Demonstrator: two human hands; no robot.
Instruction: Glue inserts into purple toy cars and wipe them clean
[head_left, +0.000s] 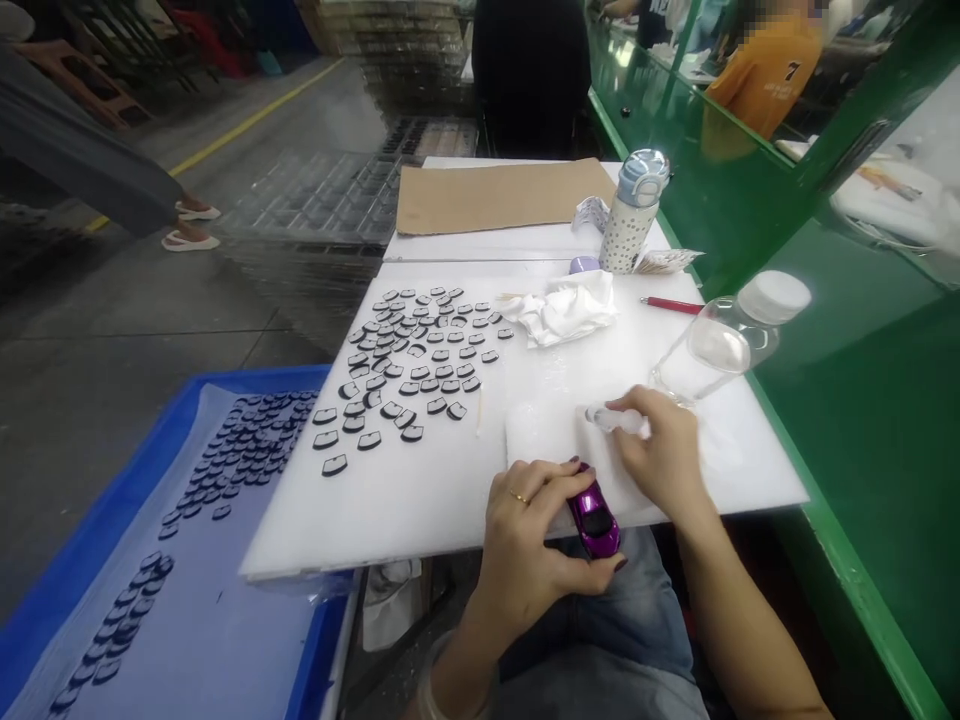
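Purple toy car [594,522] sits at the near edge of the white foam board [420,500], pinched in the left hand [529,545], thumb under and fingers over, body steadied against the board's lip, probably so the windscreen side faces up. At one o'clock from it the right hand [660,455] is closed on a small clear applicator [611,417], tip resting on the board. Farther, at ten o'clock, loose black window pieces [409,365] lie spread in easy reach. The blue tray [67,600], at eight o'clock, holds rows more. A clear bottle [731,340] lies tipped at two o'clock; contents look colourless.
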